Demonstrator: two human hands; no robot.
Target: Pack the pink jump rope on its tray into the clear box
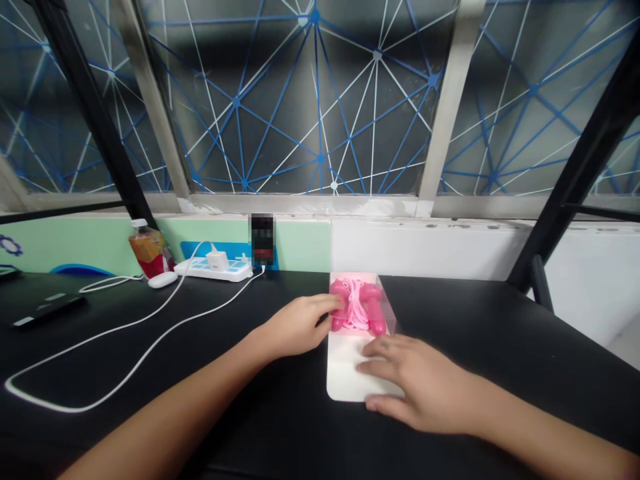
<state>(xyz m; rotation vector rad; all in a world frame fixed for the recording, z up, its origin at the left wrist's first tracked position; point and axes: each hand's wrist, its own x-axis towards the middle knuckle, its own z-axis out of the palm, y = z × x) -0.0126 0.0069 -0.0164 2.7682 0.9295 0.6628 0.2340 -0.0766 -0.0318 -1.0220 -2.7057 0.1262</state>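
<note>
A pink skipping rope (357,307) with thick, glossy pink handles and a bundled light-pink cord lies in a box (387,310) with a clear cover. The box's white flap (345,373) lies flat towards me on the desk. At the box's left edge is my left hand (305,325), fingertips over the left handle and thumb against the side, closed on the box. My right hand (425,380) rests over the right part of the flap, fingers spread and holding nothing; it hides the flap's right edge.
The black desk (280,413) runs to a wall below patterned windows. At the back left stand a drink pouch (149,250), a white power strip (215,269) and a blurred-out upright device (263,240). A white cable (145,373) loops left. A dark flat object (50,308) lies farther left.
</note>
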